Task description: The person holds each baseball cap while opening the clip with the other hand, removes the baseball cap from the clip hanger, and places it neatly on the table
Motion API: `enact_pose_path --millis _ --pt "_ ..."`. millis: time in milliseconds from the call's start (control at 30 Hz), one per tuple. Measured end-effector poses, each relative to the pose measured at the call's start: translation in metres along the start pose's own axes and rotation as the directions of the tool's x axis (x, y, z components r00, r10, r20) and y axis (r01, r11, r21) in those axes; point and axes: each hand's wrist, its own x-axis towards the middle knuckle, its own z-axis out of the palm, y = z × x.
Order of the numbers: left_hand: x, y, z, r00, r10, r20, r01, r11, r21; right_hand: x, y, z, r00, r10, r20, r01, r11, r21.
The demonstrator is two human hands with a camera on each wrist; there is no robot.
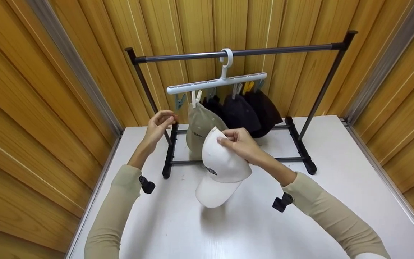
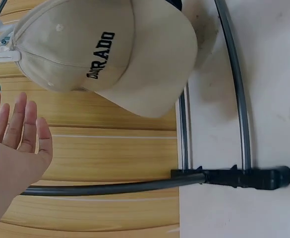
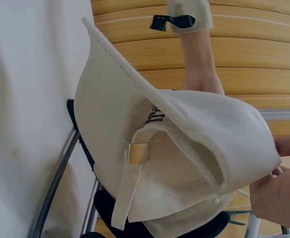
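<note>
A white baseball cap (image 1: 225, 158) with dark lettering hangs brim-down from my right hand (image 1: 243, 145), whose thumb and fingers pinch its crown. In the right wrist view its strap and metal buckle (image 3: 138, 153) show at the back. My left hand (image 1: 158, 127) is raised at the rack's left side and holds nothing; its fingers (image 2: 17, 121) are loosely bent. Just above it hangs a teal clothespin (image 1: 180, 101) with no cap in it. Beside that, a white clothespin (image 1: 196, 98) grips a beige cap (image 1: 204, 127) with dark lettering.
A pale hanger bar (image 1: 217, 83) hooks over a black metal rack's rail (image 1: 282, 50). Several dark caps (image 1: 241, 113) hang along it, with a yellow clothespin (image 1: 248, 86) among them. The rack stands on a white table (image 1: 178, 223), with wood-look walls (image 1: 31, 108) around it.
</note>
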Motion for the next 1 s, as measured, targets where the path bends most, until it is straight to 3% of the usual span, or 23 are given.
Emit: enact_pose_path --millis 267,467,600,800,1000 --pt "-0.011 -0.014 -0.019 0.999 0.027 -0.026 -0.022 0.984 0.178 -0.002 -0.001 -0.018 0.998 -0.01 -0.059 0.008 0.999 -0.043" --pt "-0.021 -0.019 -0.036 0.998 0.037 -0.058 -0.014 0.935 0.355 -0.006 0.0 -0.033 0.997 0.003 -0.082 -0.006 0.999 -0.031" --pt "-0.026 -0.026 -0.042 0.994 0.092 -0.056 -0.053 0.87 0.49 -0.008 0.004 -0.041 0.995 0.026 -0.101 -0.026 1.0 -0.001" --pt "-0.035 -0.031 -0.046 0.987 0.162 -0.019 -0.107 0.73 0.675 -0.013 0.013 -0.051 0.992 0.035 -0.122 -0.034 0.999 0.01" --pt "-0.04 -0.036 -0.049 0.984 0.178 0.024 -0.135 0.644 0.753 -0.019 0.019 -0.062 0.987 0.068 -0.146 -0.066 0.998 0.023"
